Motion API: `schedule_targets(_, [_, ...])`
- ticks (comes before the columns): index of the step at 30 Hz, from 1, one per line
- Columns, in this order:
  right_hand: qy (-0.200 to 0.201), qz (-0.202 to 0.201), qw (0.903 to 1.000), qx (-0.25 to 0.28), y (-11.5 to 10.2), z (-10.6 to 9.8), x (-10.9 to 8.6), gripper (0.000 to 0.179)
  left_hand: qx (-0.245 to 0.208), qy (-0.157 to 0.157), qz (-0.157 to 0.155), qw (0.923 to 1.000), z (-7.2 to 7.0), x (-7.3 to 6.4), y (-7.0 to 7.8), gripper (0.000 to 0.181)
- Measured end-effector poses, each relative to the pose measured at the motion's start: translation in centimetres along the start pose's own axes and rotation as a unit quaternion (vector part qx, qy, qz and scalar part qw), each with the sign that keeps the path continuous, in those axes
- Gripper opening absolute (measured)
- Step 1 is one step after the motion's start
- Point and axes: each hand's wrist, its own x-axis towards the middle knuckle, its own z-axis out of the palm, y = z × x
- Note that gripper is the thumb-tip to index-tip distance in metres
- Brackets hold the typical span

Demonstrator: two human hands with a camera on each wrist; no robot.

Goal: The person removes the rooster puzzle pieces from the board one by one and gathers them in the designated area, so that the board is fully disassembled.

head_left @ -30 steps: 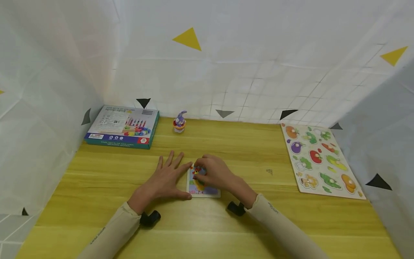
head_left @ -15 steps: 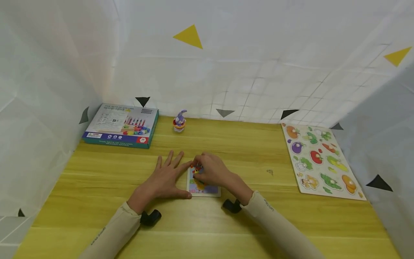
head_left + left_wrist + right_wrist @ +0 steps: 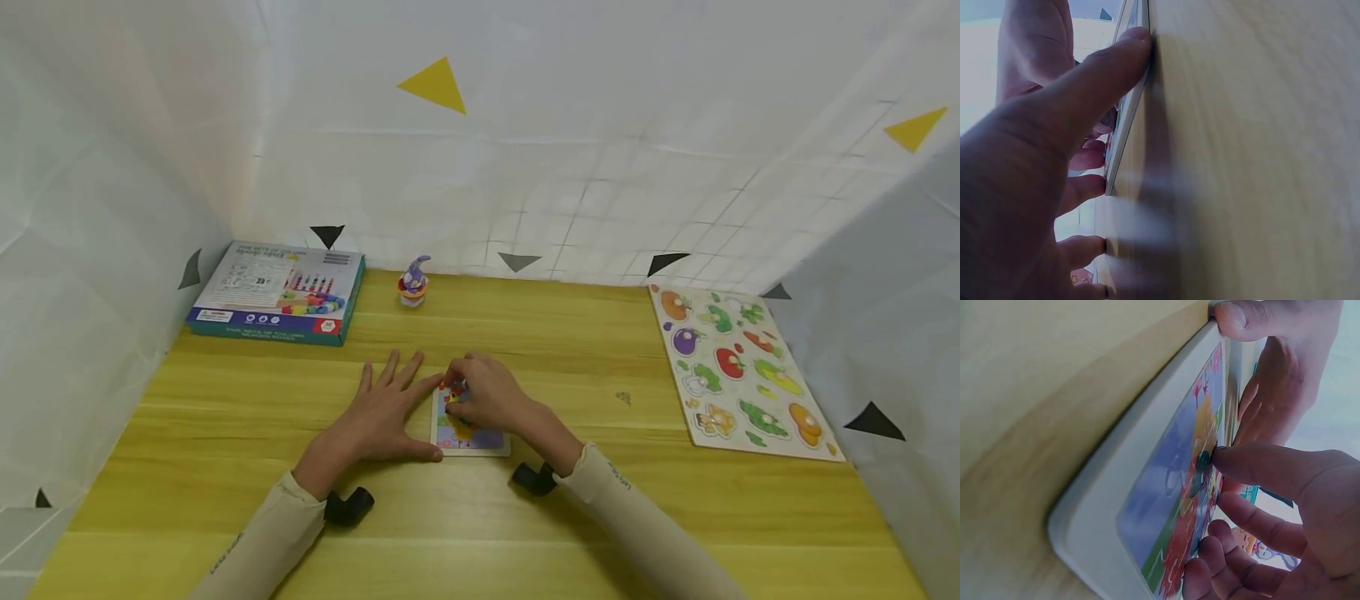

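Note:
A small jigsaw puzzle board (image 3: 474, 452) with a pale border and a bright cartoon picture lies flat on the table. My left hand (image 3: 375, 422) spreads its fingers on the table at the board's left side, with thumb tip and index finger touching the board's edge. Over the picture, my right hand (image 3: 492, 395) curls its thumb and fingers down onto a jigsaw piece (image 3: 1197, 475) with dark green and orange print. In the right wrist view the thumb and index tips meet the picture a little apart. The right hand hides the picture's upper right part from the head view.
At the back left lies a flat teal-edged toy box (image 3: 277, 293). A small purple figurine (image 3: 413, 282) stands beside it near the back edge. To the right is a wooden vegetable peg puzzle (image 3: 742, 371). White sheeting (image 3: 562, 167) encloses the back and sides.
The right hand and forearm have shifted slightly left, staying over the puzzle board. My left hand keeps its place at the board's edge. The head view has drifted a little.

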Motion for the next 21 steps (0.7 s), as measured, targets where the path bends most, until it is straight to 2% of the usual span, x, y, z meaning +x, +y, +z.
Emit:
schedule_targets(6, [0.002, 0.002, 0.9999, -0.011, -0.27, 0.03, -0.14, 0.026, 0.000, -0.001, -0.001, 1.0000, -0.05, -0.07, 0.03, 0.105])
schedule_targets(14, [0.030, -0.011, 0.9987, -0.039, -0.22, 0.27, -0.44, 0.033, 0.001, 0.001, 0.002, 1.0000, -0.15, -0.02, -0.03, 0.106])
schedule_targets(21, [0.035, -0.011, 0.9987, -0.036, -0.21, 0.39, -0.60, 0.039, 0.005, 0.001, -0.002, 1.0000, 0.09, -0.06, -0.12, 0.108])
